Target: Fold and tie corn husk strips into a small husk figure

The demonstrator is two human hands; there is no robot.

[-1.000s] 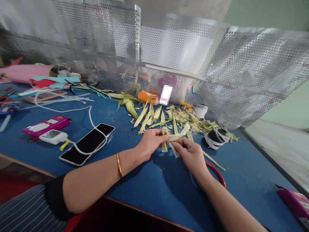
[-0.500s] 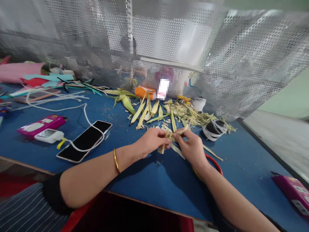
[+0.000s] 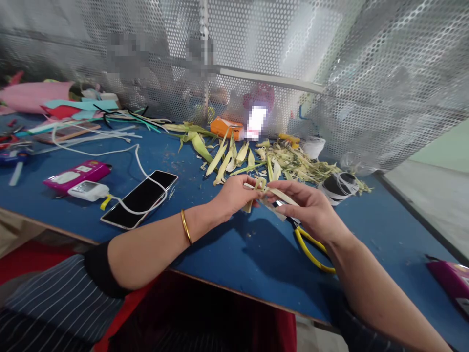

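Between finger and thumb of my left hand (image 3: 233, 198) is a folded, looped piece of pale corn husk (image 3: 260, 184), above the blue table. My right hand (image 3: 315, 211), just to its right, has its fingers and thumb closed around a pale husk strip (image 3: 285, 197) that runs out of the folded piece. Scissors with yellow handles (image 3: 306, 250) lie on the table below my right hand, their blades partly hidden by the husk and fingers. Behind the hands are several loose corn husks (image 3: 217, 160).
Shredded husk (image 3: 300, 161) is heaped at the back beside a spool of white string (image 3: 339, 187). A phone (image 3: 137, 200) with a white cable and a magenta box (image 3: 76, 177) lie left. Perforated clear sheeting (image 3: 271, 49) hangs behind the blue table (image 3: 227, 264).
My right hand has shifted right along the husk strip and its fingers have straightened. More of the scissors shows. The whole view has shifted, with the table's things now further right and higher.
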